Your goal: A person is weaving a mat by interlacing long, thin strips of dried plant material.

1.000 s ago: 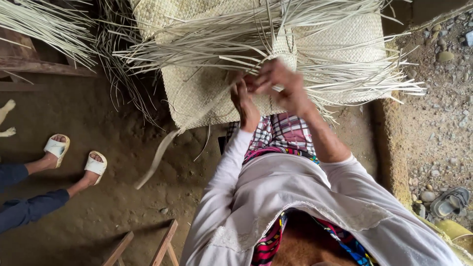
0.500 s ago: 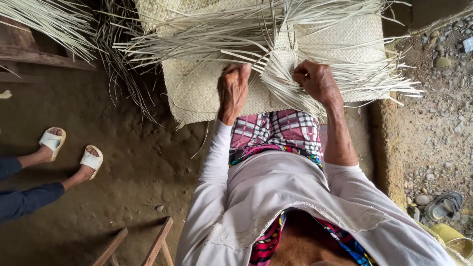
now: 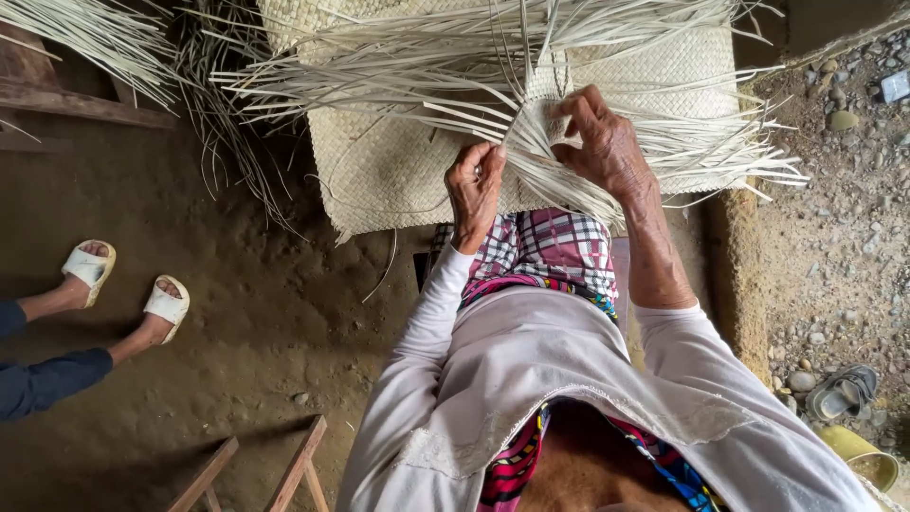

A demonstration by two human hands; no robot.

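A half-woven straw mat [image 3: 398,161] lies on the dirt floor [image 3: 237,360] before the person's knees, loose pale strips [image 3: 427,85] fanning from its unfinished edge. The left hand [image 3: 474,190], arm stretched forward, fingers curled, pinches strips at the weave's edge. The right hand [image 3: 607,142], wrist bent, closes its grip on a gathered bundle of strips [image 3: 540,142]. Another person's sandalled feet [image 3: 123,289] stand well apart at left.

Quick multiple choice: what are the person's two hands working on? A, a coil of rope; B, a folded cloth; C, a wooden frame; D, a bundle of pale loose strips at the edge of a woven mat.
D: the left hand and right hand both grip the loose strips fanning out over the woven mat.
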